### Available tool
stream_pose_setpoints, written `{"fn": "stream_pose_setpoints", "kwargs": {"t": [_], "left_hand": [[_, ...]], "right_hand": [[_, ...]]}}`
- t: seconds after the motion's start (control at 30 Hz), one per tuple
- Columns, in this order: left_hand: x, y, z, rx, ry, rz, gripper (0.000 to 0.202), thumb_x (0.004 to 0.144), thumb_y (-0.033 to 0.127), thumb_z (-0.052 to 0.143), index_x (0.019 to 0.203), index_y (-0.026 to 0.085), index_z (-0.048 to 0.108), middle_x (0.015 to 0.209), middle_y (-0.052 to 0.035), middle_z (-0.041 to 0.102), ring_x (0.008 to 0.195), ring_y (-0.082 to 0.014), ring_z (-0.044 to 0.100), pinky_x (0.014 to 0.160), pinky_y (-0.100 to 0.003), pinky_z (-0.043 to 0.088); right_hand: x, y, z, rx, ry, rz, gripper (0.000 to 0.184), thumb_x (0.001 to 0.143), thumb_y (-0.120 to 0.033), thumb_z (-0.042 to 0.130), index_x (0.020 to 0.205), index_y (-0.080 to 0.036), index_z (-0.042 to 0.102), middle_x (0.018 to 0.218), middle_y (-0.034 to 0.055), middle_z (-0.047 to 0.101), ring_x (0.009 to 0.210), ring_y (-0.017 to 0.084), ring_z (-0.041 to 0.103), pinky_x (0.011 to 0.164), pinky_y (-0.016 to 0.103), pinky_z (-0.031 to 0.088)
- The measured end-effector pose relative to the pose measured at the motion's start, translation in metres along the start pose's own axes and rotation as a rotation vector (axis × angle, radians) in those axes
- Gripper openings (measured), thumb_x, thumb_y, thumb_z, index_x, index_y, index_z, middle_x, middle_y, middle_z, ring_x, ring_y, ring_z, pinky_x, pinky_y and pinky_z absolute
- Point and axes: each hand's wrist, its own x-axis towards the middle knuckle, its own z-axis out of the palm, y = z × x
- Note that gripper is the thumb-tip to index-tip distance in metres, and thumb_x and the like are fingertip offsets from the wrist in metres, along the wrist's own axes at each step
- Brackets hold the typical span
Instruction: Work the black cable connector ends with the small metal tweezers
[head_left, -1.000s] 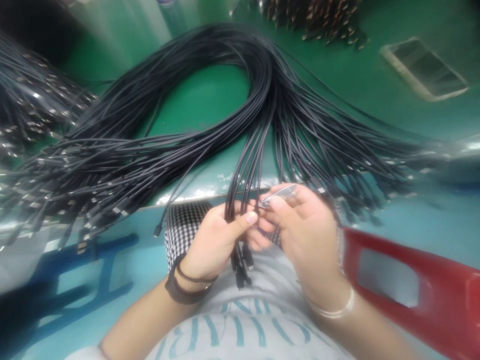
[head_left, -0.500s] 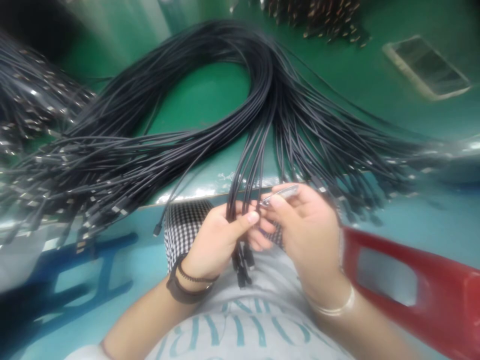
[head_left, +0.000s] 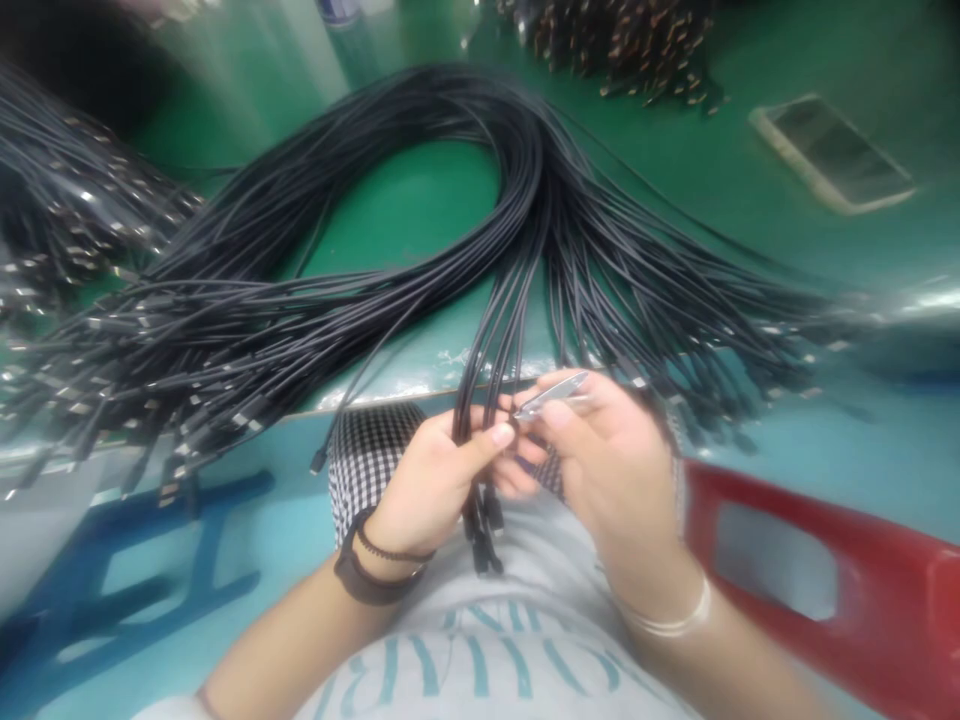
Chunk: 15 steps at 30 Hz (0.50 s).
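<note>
A big looped bundle of thin black cables (head_left: 480,230) lies on the green table (head_left: 405,200), its plug ends fanning out over the near edge to both sides. My left hand (head_left: 435,480) is closed round a handful of these cable ends, which hang down below my fist over my lap. My right hand (head_left: 607,450) pinches a small silver metal tool (head_left: 551,393), its tip touching the cables at my left thumb. The two hands meet just below the table's front edge.
A phone (head_left: 832,152) lies at the back right of the table. More cable ends with metal plugs are piled at the far left (head_left: 60,220) and at the top (head_left: 630,40). A red plastic chair (head_left: 825,580) stands to my right, a blue frame (head_left: 150,590) below left.
The view has tilted slightly, so the table's contents sit a little lower in the frame. My hands hold the same grip, almost unmoved.
</note>
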Motion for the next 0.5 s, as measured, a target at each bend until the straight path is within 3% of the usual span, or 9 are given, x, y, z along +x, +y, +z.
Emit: {"fn": "stream_pose_setpoints", "kwargs": {"t": [0.1,0.17,0.27,0.37,0.43,0.5], "left_hand": [[-0.001,-0.006,-0.002,0.051,-0.008,0.016,0.022,0.084,0.031,0.069,0.097,0.013,0.069,0.082,-0.0082,0.076,0.068,-0.0176,0.072,0.065,-0.025,0.055],[-0.006,-0.01,-0.005,0.071,-0.003,0.023,0.023,0.087,0.031,0.067,0.101,0.013,0.067,0.089,-0.01,0.077,0.08,-0.0206,0.073,0.076,-0.03,0.055],[-0.017,-0.016,-0.011,0.07,0.04,-0.03,0.031,0.089,0.03,0.064,0.115,0.016,0.055,0.104,-0.0142,0.075,0.09,-0.0235,0.072,0.084,-0.035,0.053],[-0.027,-0.023,-0.02,0.102,0.056,-0.112,0.031,0.087,0.03,0.066,0.111,0.016,0.051,0.107,-0.0165,0.074,0.089,-0.0241,0.073,0.081,-0.036,0.054],[-0.031,-0.03,-0.025,0.139,0.057,-0.138,0.029,0.083,0.031,0.071,0.101,0.015,0.054,0.103,-0.0165,0.075,0.087,-0.0239,0.072,0.079,-0.036,0.054],[-0.033,-0.036,-0.027,0.175,0.095,-0.13,0.031,0.077,0.033,0.076,0.093,0.015,0.057,0.095,-0.0143,0.076,0.079,-0.0227,0.072,0.074,-0.034,0.055]], "right_hand": [[-0.002,-0.006,0.0,-0.135,-0.065,-0.029,0.017,0.081,-0.027,0.072,0.095,-0.023,0.065,0.091,0.0014,0.073,0.08,0.017,0.07,0.066,0.027,0.057],[-0.003,-0.014,-0.005,-0.345,-0.045,-0.101,0.015,0.082,-0.027,0.071,0.095,-0.023,0.065,0.091,0.0015,0.073,0.082,0.018,0.07,0.071,0.029,0.057],[-0.009,-0.031,-0.018,-0.866,0.156,-0.345,0.013,0.083,-0.026,0.069,0.095,-0.022,0.066,0.096,0.0039,0.072,0.089,0.022,0.068,0.083,0.037,0.053],[-0.018,-0.047,-0.031,-1.264,0.442,-0.57,0.015,0.084,-0.025,0.067,0.098,-0.022,0.067,0.104,0.0073,0.071,0.103,0.027,0.064,0.094,0.043,0.048],[-0.023,-0.052,-0.034,-1.271,0.5,-0.607,0.016,0.085,-0.027,0.067,0.1,-0.022,0.067,0.105,0.0071,0.071,0.106,0.027,0.063,0.094,0.041,0.048],[-0.027,-0.051,-0.03,-1.116,0.395,-0.541,0.014,0.084,-0.028,0.068,0.098,-0.023,0.068,0.103,0.0047,0.071,0.1,0.024,0.065,0.09,0.039,0.051]]}}
